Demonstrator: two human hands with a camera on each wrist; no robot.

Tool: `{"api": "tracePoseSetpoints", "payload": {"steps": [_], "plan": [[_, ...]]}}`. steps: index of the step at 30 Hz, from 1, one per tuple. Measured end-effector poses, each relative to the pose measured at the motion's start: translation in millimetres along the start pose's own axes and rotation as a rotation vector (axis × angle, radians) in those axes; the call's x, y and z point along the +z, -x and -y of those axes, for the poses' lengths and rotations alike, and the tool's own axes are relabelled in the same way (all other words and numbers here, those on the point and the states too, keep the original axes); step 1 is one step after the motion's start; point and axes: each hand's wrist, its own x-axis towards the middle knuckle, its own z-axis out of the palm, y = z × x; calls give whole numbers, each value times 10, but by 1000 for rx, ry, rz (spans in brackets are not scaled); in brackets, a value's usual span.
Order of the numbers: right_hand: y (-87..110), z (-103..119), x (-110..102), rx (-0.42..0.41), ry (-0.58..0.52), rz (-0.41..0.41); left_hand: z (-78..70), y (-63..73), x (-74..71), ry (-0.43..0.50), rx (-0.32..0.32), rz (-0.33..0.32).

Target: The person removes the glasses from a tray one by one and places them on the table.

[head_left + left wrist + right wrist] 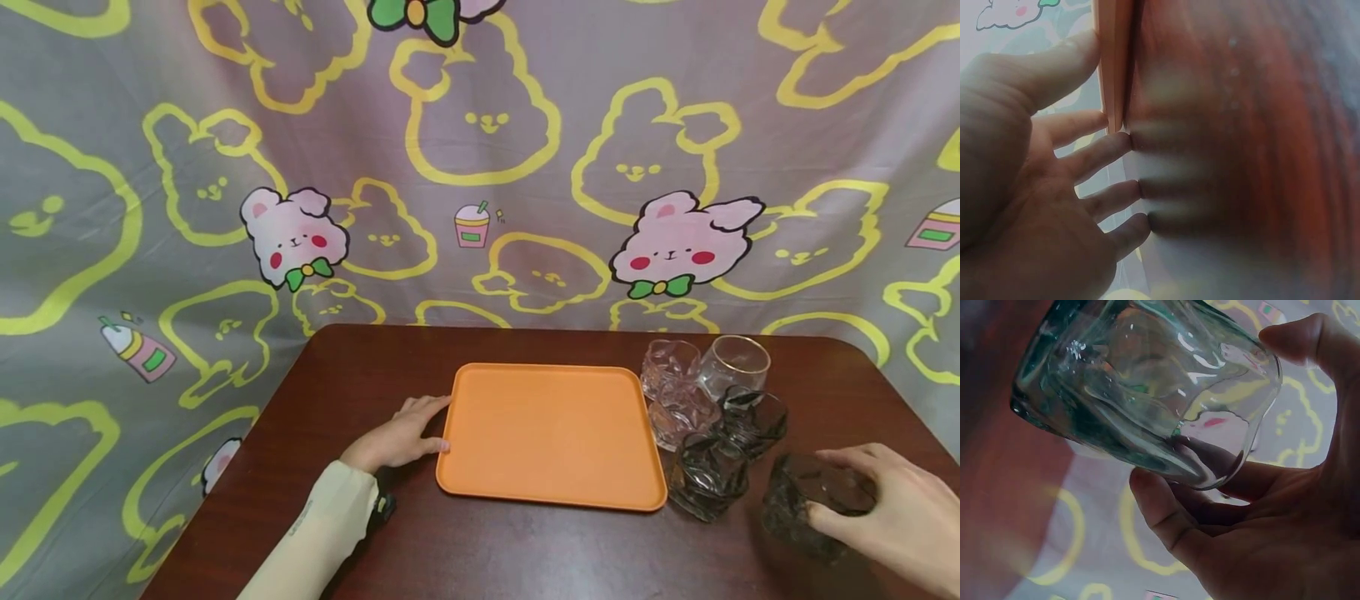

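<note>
My right hand (892, 504) grips a dark, tinted glass (791, 512) with wavy sides, near the right front of the table. In the right wrist view the glass (1141, 400) is tilted and see-through, with thumb and fingers pinching it near its rim. On the left, my left hand (401, 437) rests against the left edge of an orange rectangular tray (551, 437). Its fingers are spread and fairly straight; the left wrist view has the thumb and fingertips at the tray's side (1114, 62) and the table. Nothing lies on the tray.
Right of the tray stand two dark glasses (708, 479), two pinkish glasses (670, 367) and a clear glass with a gold-coloured rim (738, 367), close together. The nearer dark one stands close by the tray's right corner. A patterned curtain (525, 167) hangs behind the brown table (525, 550).
</note>
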Motion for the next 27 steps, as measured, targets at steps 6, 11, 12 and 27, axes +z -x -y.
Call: {"api": "tracePoseSetpoints", "payload": {"steps": [6, 11, 12, 27], "plan": [[-14, -126, 186, 2, -32, 81, -1, -1, 19, 10, -16, 7], [5, -50, 143, -3, -55, 108, -18, 4, -2, 19, -30, 1], [9, -35, 135, 0, -58, 110, -21, 4, -10, 20, -28, -1], [12, 82, 147, -42, -108, 86, -44, 19, -30, 28, -22, 8]]}}
